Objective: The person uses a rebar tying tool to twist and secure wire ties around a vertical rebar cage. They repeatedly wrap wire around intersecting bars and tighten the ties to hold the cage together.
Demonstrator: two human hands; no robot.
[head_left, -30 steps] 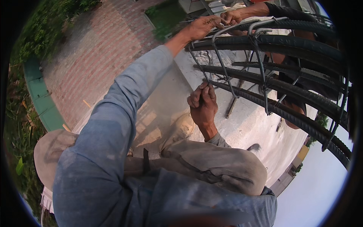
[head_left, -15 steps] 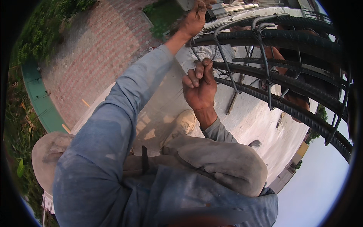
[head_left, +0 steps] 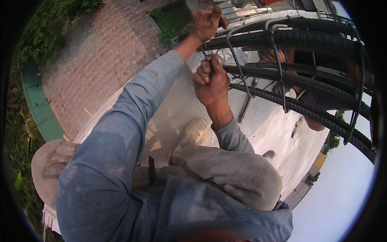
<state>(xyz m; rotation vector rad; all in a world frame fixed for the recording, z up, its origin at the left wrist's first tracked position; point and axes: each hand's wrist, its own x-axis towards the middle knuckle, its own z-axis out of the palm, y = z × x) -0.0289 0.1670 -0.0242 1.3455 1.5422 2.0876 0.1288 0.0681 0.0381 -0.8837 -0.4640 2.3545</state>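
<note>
Both hands up at cage of dark ribbed steel rebars [head_left: 306, 40], long axis running left-to-right, dipping to lower right. Left hand [head_left: 207, 21] curled over top bar end; right hand [head_left: 211, 82] fisted round thin tie wire [head_left: 213, 53], just below. Vs 0.5 s ago: right hand moved closer to bars.

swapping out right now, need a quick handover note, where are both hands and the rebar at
Left hand: raised, gripping the top bar of the rebar cage.
Right hand: closed in a fist beside a stirrup, seemingly pinching thin tie wire; the wire is too fine to confirm.
Cage: ribbed long bars run right, looped by several stirrups, above the concrete slab.
Done: stirrups sit on the bars.
Left: the joint at the right hand looks unfinished; other ties are unclear.
</note>
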